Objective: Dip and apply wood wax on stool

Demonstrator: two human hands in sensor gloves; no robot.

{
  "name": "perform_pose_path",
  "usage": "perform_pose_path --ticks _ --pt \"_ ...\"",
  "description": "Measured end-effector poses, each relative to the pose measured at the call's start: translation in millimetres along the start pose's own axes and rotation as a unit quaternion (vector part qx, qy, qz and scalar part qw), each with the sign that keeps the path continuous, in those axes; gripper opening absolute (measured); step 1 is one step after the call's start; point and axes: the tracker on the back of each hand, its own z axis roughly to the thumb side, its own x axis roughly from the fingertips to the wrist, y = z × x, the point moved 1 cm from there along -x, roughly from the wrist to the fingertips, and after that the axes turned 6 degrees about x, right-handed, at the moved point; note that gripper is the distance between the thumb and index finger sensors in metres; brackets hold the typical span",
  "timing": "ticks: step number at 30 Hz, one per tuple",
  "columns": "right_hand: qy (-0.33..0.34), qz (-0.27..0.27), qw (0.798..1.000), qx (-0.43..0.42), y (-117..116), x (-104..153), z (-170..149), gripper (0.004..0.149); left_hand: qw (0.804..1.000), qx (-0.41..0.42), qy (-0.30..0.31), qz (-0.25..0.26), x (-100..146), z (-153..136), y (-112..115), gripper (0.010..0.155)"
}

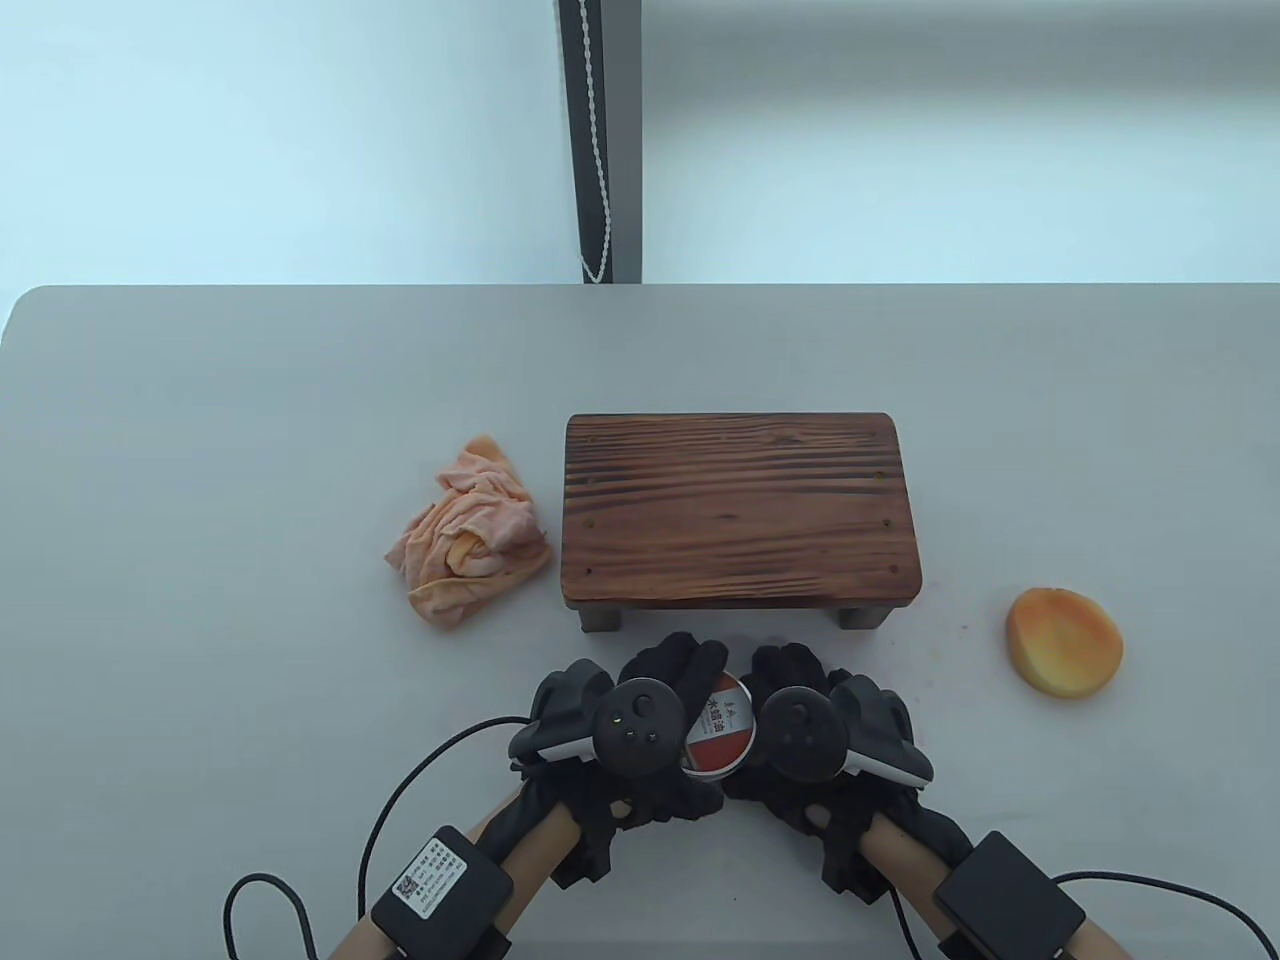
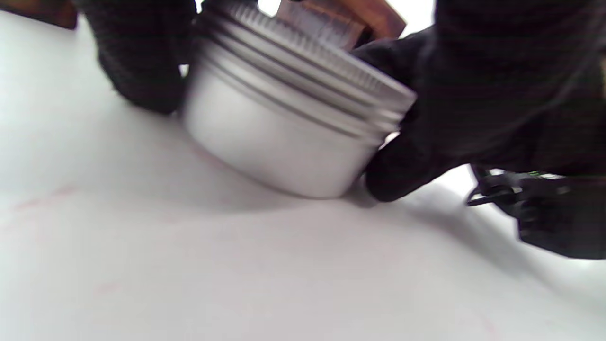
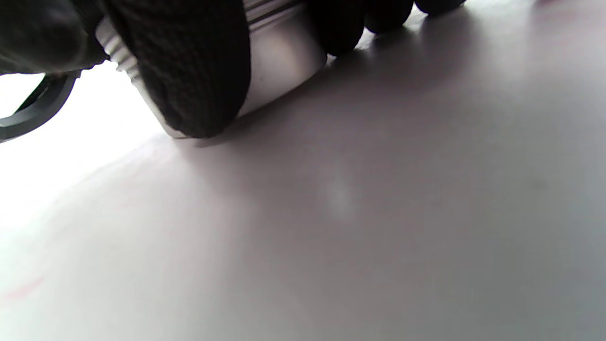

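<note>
Both your hands, left hand (image 1: 668, 690) and right hand (image 1: 800, 690), grip the wax tin (image 1: 722, 738) on the worktop (image 1: 250, 400), low centre, just below the stool (image 1: 740, 510)

Bright, even table view; blurry, shadowed wrist views.

Both hands crowd the tin (image 1: 722, 738), so only a sliver of its red label shows, its print too small to read. The stool's (image 1: 740, 508) back legs are hidden under its top. Both wrist views blur, the tin cut off at their upper edge.
</note>
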Motion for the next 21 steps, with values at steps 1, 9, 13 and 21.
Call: perform_pose_path --ticks 1,9,13,21 --pt "0.0 0.0 1.0 0.0 0.0 -0.1 0.1 0.079 1.0 -0.013 -0.003 0.014 -0.2 0.6 0.9 0.113" --pt "0.0 0.0 1.0 0.001 -0.2 -0.3 0.2 0.079 0.998 -0.033 -0.025 0.041 -1.1 8.7 2.4 0.105" --pt "0.0 0.001 1.0 -0.001 0.0 -0.3 -0.5 0.079 0.999 -0.026 0.028 -0.008 -0.4 7.0 -1.1 0.092" --pt "0.004 0.003 1.0 -0.004 0.9 0.1 -2.0 0.078 0.998 -0.043 0.039 -0.003 -0.8 5.2 3.7 0.095"
